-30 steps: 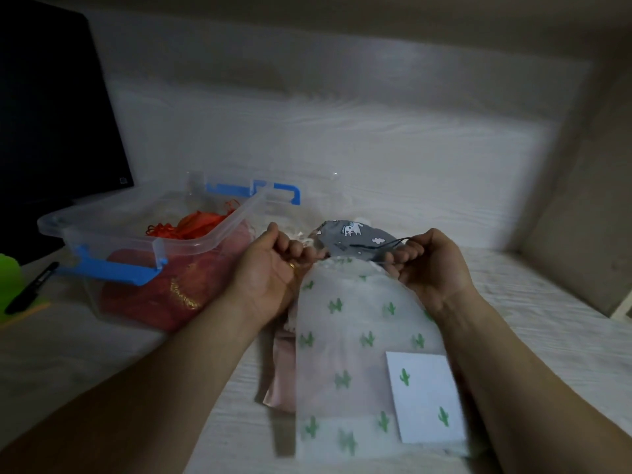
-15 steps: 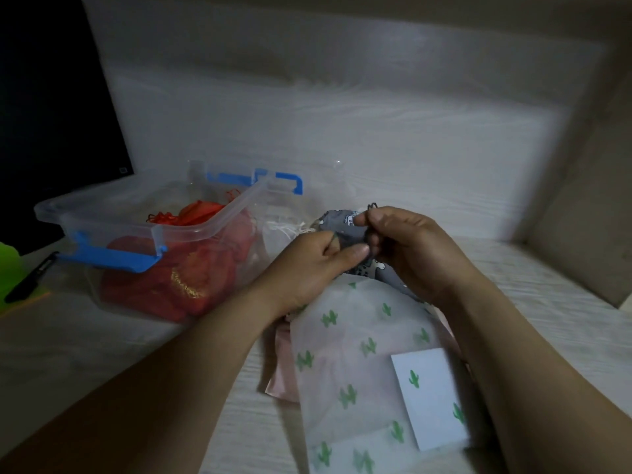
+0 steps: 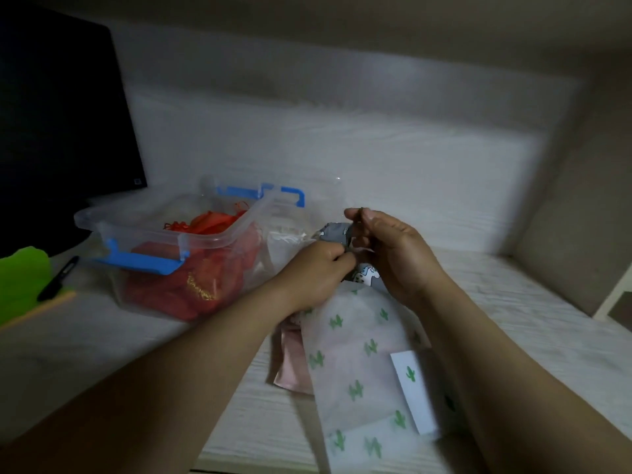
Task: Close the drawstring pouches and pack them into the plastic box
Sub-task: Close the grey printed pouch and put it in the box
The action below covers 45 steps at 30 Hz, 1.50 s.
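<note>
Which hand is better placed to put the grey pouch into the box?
Left, probably: the left hand and right hand both hold the pouch, but the box stands beside the left one.

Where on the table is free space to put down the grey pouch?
Bare table lies right of the right hand, toward the side wall, and in front of the plastic box. Between box and left hand it is crowded.
</note>
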Available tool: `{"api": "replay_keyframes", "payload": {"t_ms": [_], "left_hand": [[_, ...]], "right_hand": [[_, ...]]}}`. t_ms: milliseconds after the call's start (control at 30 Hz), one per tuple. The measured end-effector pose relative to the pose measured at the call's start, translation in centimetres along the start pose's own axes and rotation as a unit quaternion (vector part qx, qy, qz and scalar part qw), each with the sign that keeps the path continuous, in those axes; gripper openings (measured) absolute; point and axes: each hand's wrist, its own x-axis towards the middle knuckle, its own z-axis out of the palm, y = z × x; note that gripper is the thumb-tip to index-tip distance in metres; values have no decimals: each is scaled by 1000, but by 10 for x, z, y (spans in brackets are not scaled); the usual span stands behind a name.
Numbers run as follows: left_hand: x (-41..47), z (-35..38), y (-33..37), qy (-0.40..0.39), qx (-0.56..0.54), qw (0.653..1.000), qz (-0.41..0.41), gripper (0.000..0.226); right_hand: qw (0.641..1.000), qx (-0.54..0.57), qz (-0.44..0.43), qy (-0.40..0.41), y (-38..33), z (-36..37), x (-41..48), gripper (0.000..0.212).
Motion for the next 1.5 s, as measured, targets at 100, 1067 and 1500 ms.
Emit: {"api": "replay_keyframes", "payload": {"t_ms": [100,1067,1500], "left_hand": [[-1,-4,5,24,-106,993,-41,42],[-27,-31,53,75,-278,955,-67,32],[-78,-12,31,65,105,992,-5,27]], "right_hand": [[994,-9,67,88,10,5,-8,14],[983,-151,97,-41,12,31,-64,20],[996,-66,55,27,24,35,-68,54]]}}
